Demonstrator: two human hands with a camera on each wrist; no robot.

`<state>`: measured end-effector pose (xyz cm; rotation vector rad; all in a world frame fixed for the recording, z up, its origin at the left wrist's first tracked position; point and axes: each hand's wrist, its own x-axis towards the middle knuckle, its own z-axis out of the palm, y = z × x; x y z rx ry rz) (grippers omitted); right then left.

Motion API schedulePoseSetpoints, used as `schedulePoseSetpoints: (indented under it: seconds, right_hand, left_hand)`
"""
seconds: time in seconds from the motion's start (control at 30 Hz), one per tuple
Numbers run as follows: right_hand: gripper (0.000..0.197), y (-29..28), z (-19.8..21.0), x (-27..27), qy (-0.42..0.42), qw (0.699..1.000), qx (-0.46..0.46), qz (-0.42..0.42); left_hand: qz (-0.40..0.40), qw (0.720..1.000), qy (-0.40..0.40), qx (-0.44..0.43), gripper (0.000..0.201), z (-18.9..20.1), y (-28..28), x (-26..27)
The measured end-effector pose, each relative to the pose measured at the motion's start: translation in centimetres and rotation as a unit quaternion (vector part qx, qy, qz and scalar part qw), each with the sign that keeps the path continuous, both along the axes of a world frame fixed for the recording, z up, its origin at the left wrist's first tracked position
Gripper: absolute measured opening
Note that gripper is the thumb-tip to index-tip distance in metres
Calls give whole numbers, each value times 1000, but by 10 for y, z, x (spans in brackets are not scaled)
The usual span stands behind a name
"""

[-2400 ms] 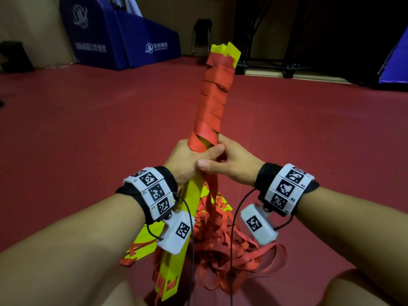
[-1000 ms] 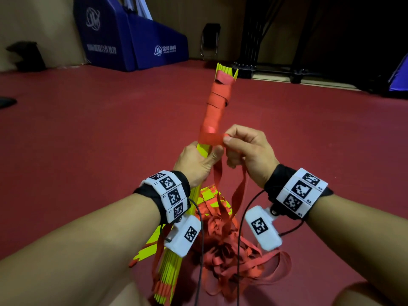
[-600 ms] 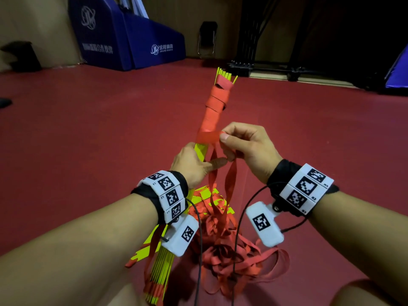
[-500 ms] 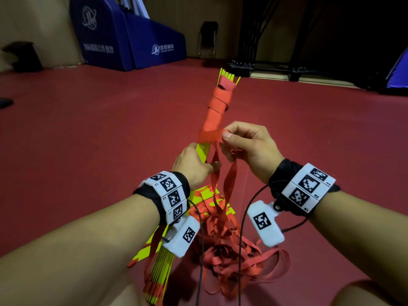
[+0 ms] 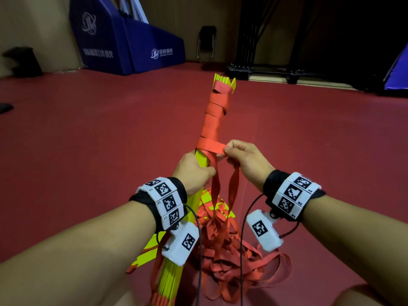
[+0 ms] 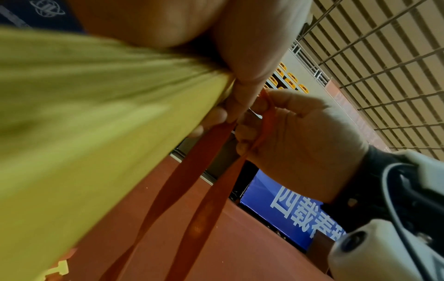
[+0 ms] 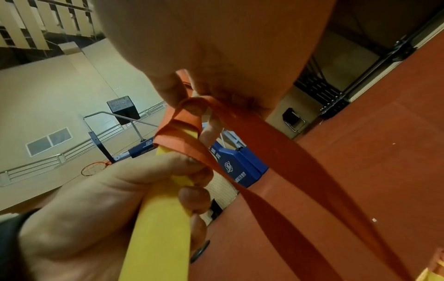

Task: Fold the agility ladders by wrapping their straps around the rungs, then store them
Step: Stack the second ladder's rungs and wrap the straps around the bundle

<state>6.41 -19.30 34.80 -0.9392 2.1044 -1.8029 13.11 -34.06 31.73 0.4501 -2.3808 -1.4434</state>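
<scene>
A bundle of yellow ladder rungs [image 5: 202, 159] stands tilted away from me, its upper half wound in red strap [image 5: 213, 120]. My left hand [image 5: 194, 171] grips the bundle just below the wrapping; the yellow rungs [image 7: 158, 224] run through its curled fingers. My right hand [image 5: 245, 159] pinches a loop of the red strap [image 5: 215, 146] beside the bundle at the lowest turn. Two lengths of strap [image 6: 192, 190] hang from that hand down to the floor. In the right wrist view the strap [image 7: 190, 121] loops round the rungs.
A loose heap of red strap [image 5: 231, 257] lies on the red floor [image 5: 88, 140] under my wrists, over more yellow rungs [image 5: 212, 200]. Blue padded blocks [image 5: 132, 40] and a folded chair [image 5: 206, 44] stand by the far wall. A dark rack base [image 5: 265, 71] sits behind.
My right hand has brought the strap round the bundle from the near side to the right, adding a turn. The bundle has tilted further away, and my left hand keeps its grip.
</scene>
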Motion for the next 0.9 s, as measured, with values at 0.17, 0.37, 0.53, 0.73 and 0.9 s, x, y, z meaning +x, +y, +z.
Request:
schedulePoseSetpoints:
  seconds: [0.17, 0.37, 0.53, 0.73, 0.9]
  right_hand:
    - [17, 0, -5, -4, 1, 1000, -7, 21]
    - [27, 3, -4, 4, -26, 998, 12, 62]
    - [16, 5, -4, 2, 26, 999, 10, 27]
    - [25, 10, -1, -1, 120, 985, 116, 53]
    - [24, 12, -1, -1, 105, 987, 92, 76]
  left_hand:
    - [-13, 998, 9, 57, 10, 2, 2, 1]
    - [-1, 993, 19, 120, 11, 5, 4, 4]
    - [-10, 991, 19, 133, 8, 9, 6, 7]
    - [-11, 986, 33, 165, 22, 13, 6, 8]
    - [-39, 972, 55, 224, 45, 18, 13, 12]
